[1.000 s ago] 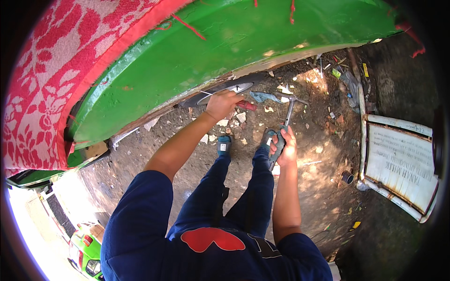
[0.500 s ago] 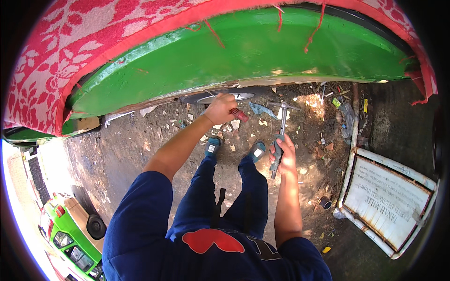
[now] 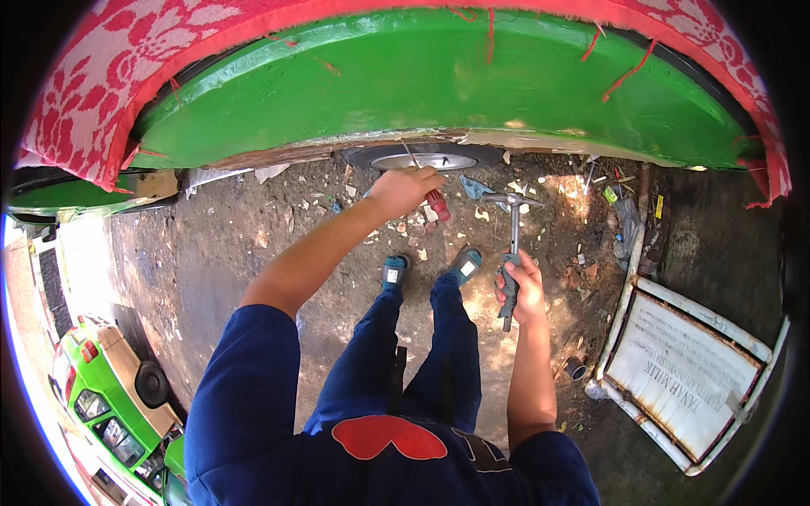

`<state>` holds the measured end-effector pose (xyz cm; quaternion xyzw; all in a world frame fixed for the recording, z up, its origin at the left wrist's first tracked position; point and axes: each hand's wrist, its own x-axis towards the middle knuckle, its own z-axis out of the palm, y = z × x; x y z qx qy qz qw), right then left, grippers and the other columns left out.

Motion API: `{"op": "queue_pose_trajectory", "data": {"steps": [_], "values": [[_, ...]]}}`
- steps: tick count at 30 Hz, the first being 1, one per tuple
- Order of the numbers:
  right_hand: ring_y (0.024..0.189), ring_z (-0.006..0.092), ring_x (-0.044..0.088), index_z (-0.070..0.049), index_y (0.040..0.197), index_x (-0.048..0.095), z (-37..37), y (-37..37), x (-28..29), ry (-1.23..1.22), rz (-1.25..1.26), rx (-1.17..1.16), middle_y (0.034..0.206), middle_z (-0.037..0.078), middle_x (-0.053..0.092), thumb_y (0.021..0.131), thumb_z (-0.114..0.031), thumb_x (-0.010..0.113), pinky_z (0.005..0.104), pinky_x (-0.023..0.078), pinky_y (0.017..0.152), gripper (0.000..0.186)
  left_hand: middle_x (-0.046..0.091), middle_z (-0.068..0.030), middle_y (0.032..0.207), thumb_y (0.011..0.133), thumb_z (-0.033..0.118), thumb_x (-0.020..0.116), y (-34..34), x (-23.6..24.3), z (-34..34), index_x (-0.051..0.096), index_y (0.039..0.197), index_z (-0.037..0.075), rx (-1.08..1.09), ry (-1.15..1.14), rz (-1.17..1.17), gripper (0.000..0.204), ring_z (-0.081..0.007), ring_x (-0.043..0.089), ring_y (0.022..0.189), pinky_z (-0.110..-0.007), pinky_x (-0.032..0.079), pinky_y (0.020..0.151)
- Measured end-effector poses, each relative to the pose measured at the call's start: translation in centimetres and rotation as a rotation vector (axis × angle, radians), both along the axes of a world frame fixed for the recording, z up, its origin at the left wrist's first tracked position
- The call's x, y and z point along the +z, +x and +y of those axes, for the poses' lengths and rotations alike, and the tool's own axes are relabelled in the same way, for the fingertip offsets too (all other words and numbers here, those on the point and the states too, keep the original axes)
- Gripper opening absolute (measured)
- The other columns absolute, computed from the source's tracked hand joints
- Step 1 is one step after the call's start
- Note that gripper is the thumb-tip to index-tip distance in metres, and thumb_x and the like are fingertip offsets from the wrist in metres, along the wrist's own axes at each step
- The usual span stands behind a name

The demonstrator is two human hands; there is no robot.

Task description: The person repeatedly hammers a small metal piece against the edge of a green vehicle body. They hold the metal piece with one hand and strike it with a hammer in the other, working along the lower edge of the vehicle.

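Sign lettering: dark print is running in several lines, upside down to the wearer, across the white sign (image 3: pixel 685 361); one line is standing larger than the rest, and rust is staining the edges inside a white pipe frame.
Shirt print: a red two-lobed shape and a dark letter-like block are showing on the dark blue shirt (image 3: pixel 251 396).
Slipper patches: a small white patch is showing on each dark slipper (image 3: pixel 395 271), its marks too small to read.
Dark cylinder: an open-ended, cup-like piece (image 3: pixel 575 368) is lying near the sign; its inside is too dark to tell.
Plastic bag: a crumpled, see-through bag (image 3: pixel 625 228) is lying beside the pipe, its contents unclear.
Left hand: the left hand (image 3: pixel 405 191) is closing its fingers around a screwdriver (image 3: pixel 438 205), red handle jutting below the fist, thin shaft pointing toward the panel's lower edge; whether the tip is touching cannot be told.
Right hand: the right hand (image 3: pixel 525 287) is wrapping round the grey grip of a hammer (image 3: pixel 515 226), whose metal head is pointing away from the wearer.
Green panel: the panel (image 3: pixel 456 88) is curving above a wheel (image 3: pixel 485 157), with a red-and-white patterned cloth (image 3: pixel 80 118) draping over its top.
Ground: a blue rag (image 3: pixel 475 187) is lying near the hammer head, among pale fragments.
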<state>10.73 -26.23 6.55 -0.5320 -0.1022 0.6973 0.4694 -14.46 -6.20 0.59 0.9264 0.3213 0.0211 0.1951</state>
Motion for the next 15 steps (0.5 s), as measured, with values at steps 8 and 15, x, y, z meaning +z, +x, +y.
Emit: {"op": "queue_pose_trajectory", "data": {"steps": [8,15], "values": [[0.051,0.0113,0.052,-0.005,0.114,0.058,-2.5,-7.2,1.1,0.074,-0.24,-0.099,0.065,0.005,0.056,0.096,-0.014,0.059,0.0256,0.042,0.043,0.02,0.061,-0.01,0.11,0.077,-0.002,0.062,-3.5,0.5,-0.2,0.056,0.113,0.012,0.032,-0.086,-0.244,0.039,-0.0338,0.064,0.097,-0.043,0.054,0.077],[0.066,0.0086,0.057,-0.003,0.135,0.056,-2.4,-11.8,1.8,0.177,-0.725,-0.051,0.084,0.003,0.062,0.096,-0.014,0.063,0.0231,0.046,0.056,0.042,0.062,-0.0097,0.1,0.073,-0.003,0.069,-3.7,-1.1,0.9,0.059,0.098,0.009,0.113,-0.089,-0.473,0.03,-0.0337,0.064,0.092,-0.042,0.051,0.074]]}}
